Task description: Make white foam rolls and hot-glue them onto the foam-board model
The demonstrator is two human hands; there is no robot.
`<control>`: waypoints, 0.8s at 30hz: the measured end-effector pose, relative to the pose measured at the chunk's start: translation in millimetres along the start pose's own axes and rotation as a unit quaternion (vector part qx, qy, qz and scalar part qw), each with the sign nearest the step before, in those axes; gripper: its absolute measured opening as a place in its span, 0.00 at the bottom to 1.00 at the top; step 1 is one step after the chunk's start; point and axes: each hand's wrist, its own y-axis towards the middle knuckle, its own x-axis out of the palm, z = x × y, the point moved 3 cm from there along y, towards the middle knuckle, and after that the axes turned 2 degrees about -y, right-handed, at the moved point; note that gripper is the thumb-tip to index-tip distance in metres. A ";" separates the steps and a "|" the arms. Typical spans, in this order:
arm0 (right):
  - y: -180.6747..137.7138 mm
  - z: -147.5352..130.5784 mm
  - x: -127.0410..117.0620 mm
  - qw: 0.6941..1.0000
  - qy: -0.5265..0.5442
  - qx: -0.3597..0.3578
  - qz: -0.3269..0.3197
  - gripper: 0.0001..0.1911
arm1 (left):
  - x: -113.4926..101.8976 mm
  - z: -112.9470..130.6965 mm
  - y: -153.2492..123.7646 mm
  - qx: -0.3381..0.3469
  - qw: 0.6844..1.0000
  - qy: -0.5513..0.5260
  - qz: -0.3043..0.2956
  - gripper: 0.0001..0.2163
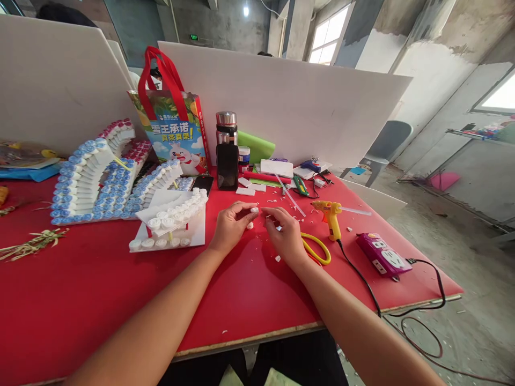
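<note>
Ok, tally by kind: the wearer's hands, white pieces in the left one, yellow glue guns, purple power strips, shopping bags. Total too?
Left hand and right hand: 2
White piece: 1
Yellow glue gun: 1
Purple power strip: 1
Shopping bag: 1
Total: 6

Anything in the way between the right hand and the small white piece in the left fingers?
Nothing visible: only a narrow gap separates the right hand from the small white piece pinched in the left hand. Another white piece shows just below the left fingertips, outside that gap.
</note>
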 end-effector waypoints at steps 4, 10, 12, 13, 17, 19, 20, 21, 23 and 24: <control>1.1 1.7 1.7 1.000 0.017 0.024 -0.008 0.15 | 2.0 6.7 -3.9 0.076 0.995 0.071 0.001 0.12; 0.4 2.1 2.6 0.998 0.036 0.044 -0.011 0.12 | 5.3 14.7 -7.3 0.117 0.989 0.091 -0.009 0.09; 1.1 5.8 2.3 0.997 0.045 0.059 -0.005 0.11 | 7.6 17.2 -8.4 0.123 0.988 0.089 -0.023 0.10; 1.6 8.0 1.9 0.996 0.050 0.069 -0.001 0.11 | 8.6 18.1 -8.8 0.124 0.988 0.084 -0.029 0.10; 3.5 13.8 0.9 0.993 0.065 0.094 0.009 0.10 | 9.9 15.9 -8.4 0.088 0.994 0.062 -0.035 0.12; 4.0 13.5 0.7 0.994 0.063 0.087 0.004 0.10 | 8.7 11.7 -6.7 0.049 0.998 0.039 -0.027 0.13; 4.1 12.8 0.6 0.995 0.059 0.081 0.002 0.10 | 8.1 9.4 -5.8 0.031 0.999 0.025 -0.024 0.14; 4.1 12.2 0.4 0.996 0.054 0.076 0.001 0.10 | 7.5 7.4 -5.0 0.016 0.999 0.013 -0.024 0.14; 4.2 11.4 0.1 0.996 0.052 0.076 0.001 0.10 | 6.4 4.0 -3.4 -0.007 1.000 -0.003 -0.027 0.14; 4.2 11.5 0.2 0.995 0.058 0.080 0.000 0.10 | 5.9 2.6 -2.7 -0.017 0.999 -0.011 -0.029 0.14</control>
